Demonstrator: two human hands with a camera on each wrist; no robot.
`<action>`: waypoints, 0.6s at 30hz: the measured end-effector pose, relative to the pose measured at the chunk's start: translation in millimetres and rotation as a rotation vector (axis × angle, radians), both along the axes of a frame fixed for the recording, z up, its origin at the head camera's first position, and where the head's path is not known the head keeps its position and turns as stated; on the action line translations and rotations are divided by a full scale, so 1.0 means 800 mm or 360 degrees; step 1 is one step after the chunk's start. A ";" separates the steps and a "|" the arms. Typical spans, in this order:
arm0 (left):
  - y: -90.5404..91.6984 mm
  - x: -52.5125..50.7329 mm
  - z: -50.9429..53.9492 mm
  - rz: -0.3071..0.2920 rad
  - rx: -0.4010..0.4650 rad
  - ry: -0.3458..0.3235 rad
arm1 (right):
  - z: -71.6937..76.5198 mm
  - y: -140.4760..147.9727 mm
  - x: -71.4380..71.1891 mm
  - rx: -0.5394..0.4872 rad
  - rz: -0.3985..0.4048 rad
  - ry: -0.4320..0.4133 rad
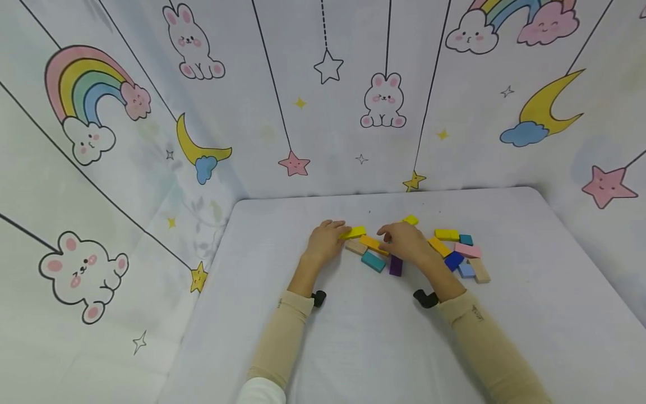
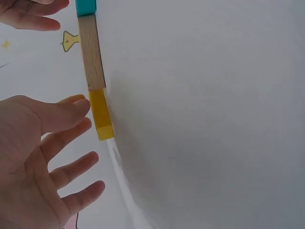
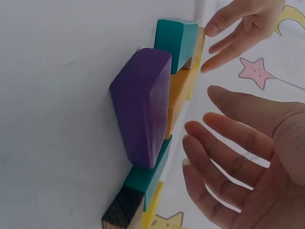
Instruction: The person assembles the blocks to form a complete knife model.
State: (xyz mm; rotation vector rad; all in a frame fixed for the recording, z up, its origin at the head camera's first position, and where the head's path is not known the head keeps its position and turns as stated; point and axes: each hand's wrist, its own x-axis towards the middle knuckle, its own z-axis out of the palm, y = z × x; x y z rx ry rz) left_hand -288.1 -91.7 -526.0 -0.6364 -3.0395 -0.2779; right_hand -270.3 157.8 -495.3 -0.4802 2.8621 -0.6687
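My left hand [image 1: 325,242] is at the left end of a yellow block [image 1: 356,232], its thumb against or just beside it. The left wrist view shows its other fingers [image 2: 76,171] spread and relaxed, with the index finger mostly hidden behind the thumb. My right hand [image 1: 404,242] hovers over the blocks with loosely bent fingers, holding nothing. Near it lie an orange block [image 1: 372,243] and a purple block [image 3: 143,105]. A teal block [image 1: 373,261] and a plain wood block [image 1: 356,247] lie between the hands.
To the right, a loose cluster holds another yellow block [image 1: 447,234], a pink block [image 1: 467,250], a dark blue block [image 1: 453,260], a light blue block [image 1: 466,270] and others. The white table [image 1: 353,348] meets a patterned cloth backdrop [image 1: 333,129] behind.
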 end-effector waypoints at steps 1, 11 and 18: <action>0.001 -0.001 -0.001 0.0006 0.0004 0.0013 | -0.001 -0.001 -0.001 -0.0020 -0.0007 -0.0014; 0.009 -0.009 0.002 0.0063 0.0137 -0.0045 | -0.014 -0.010 -0.015 -0.0025 -0.0051 -0.0054; 0.015 -0.012 0.005 0.0096 0.0178 -0.0058 | -0.017 -0.013 -0.016 -0.0050 -0.0082 -0.0057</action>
